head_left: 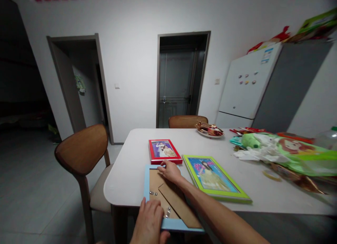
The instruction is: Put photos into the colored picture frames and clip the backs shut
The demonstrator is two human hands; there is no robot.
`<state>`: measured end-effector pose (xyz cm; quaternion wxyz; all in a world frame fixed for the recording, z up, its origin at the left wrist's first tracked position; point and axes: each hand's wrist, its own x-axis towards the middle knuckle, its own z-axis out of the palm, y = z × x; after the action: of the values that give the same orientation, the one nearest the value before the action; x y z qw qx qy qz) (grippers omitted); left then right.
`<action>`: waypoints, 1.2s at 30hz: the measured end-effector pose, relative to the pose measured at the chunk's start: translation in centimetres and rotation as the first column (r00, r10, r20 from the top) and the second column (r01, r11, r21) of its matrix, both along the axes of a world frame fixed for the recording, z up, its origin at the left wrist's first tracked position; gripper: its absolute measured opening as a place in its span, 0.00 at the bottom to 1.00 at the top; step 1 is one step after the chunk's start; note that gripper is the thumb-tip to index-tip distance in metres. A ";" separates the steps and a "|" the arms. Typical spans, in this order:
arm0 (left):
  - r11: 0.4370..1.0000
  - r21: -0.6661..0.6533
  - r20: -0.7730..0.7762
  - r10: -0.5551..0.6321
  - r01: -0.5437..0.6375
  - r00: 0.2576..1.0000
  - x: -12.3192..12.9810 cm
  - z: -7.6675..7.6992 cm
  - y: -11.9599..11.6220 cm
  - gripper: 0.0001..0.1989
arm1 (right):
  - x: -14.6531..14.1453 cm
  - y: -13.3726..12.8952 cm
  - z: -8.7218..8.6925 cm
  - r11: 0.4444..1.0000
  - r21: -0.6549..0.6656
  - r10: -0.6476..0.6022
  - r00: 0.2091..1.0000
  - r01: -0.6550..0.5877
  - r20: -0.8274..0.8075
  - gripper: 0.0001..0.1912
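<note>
A light-blue photo frame [146, 182] lies face down at the table's front edge, partly jutting over it. Its brown backing board [155, 205] carries a stand leg [179, 205] and several small metal pieces [153, 193]. My left hand [150, 219] grips the frame's near left corner, thumb below and fingers over the side. Bent over the far edge, my right hand [170, 171] has its fingers closed at the border, where a tiny shiny bit shows by the fingertips. Beyond lies a red photo frame [164, 151]; to the right is a green photo frame [213, 177], picture up.
The white table [126, 174] has a plate [210, 133] of wrapped items at the back. Tissues [263, 153], a green plastic package [302, 156] and a clear bottle [326, 137] crowd its right side. Wooden chairs [81, 149] stand left and behind.
</note>
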<state>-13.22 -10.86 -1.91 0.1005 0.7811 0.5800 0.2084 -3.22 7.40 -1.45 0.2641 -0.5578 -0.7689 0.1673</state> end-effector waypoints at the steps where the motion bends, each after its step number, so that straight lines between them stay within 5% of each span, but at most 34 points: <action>1: 1.000 -0.009 -0.023 -0.019 0.019 1.000 0.5 -0.1 0.3 0.20 | 0.3 -0.3 0.2 0.999 0.002 0.032 0.999 -0.032 -0.029 0.12; 6: 0.996 -0.066 0.011 -0.065 0.066 0.998 1.6 -0.7 1.1 0.25 | 3.5 -1.7 1.4 0.991 0.014 0.135 0.969 -0.135 -0.206 0.12; 11: 0.999 0.017 0.360 -0.044 0.040 0.932 0.7 2.5 0.2 0.16 | 7.7 -3.2 2.7 0.993 -0.075 0.028 0.804 -0.090 -0.594 0.13; 15: 0.993 0.073 0.748 0.003 -0.087 0.664 1.8 5.4 0.3 0.06 | 7.5 -5.9 2.4 0.950 -0.307 -0.226 0.543 -0.063 -0.809 0.18; 19: 0.994 -0.012 0.968 0.039 -0.108 0.247 4.1 5.8 1.4 0.10 | 4.8 -9.9 1.2 0.745 -0.519 -0.396 0.349 -0.418 -0.850 0.28; 21: 0.995 -0.019 0.988 0.033 -0.097 0.150 5.0 5.8 2.0 0.13 | 4.2 -10.8 1.0 0.758 -0.459 -0.402 0.222 -0.464 -0.888 0.32; 23: 0.993 0.036 0.992 -0.021 -0.115 0.127 5.6 6.2 2.7 0.16 | 5.1 -10.4 1.3 0.840 -0.389 -0.359 0.150 -0.378 -0.921 0.34; 25: 0.989 0.095 0.988 -0.080 -0.115 0.134 6.1 6.6 3.6 0.21 | 7.3 -8.9 2.1 0.899 -0.360 -0.308 0.226 -0.249 -0.924 0.33; 31: 0.995 0.036 0.958 -0.062 0.097 0.280 8.6 5.5 6.5 0.19 | 16.9 -2.7 5.0 0.957 -0.252 -0.268 0.767 0.143 -0.584 0.24; 33: 0.997 -0.024 0.921 -0.006 0.074 0.391 10.0 4.3 6.9 0.18 | 19.2 -1.6 5.2 0.956 -0.249 -0.258 0.852 0.157 -0.456 0.22; 36: 0.995 -0.097 0.744 0.073 -0.001 0.664 11.7 2.8 7.3 0.16 | 21.7 -0.4 4.4 0.946 -0.296 -0.238 0.906 0.134 -0.351 0.23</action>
<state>-1.54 -3.59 0.94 0.3592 0.6102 0.5125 0.4858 18.47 7.00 2.98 0.3467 -0.6159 -0.6159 0.3480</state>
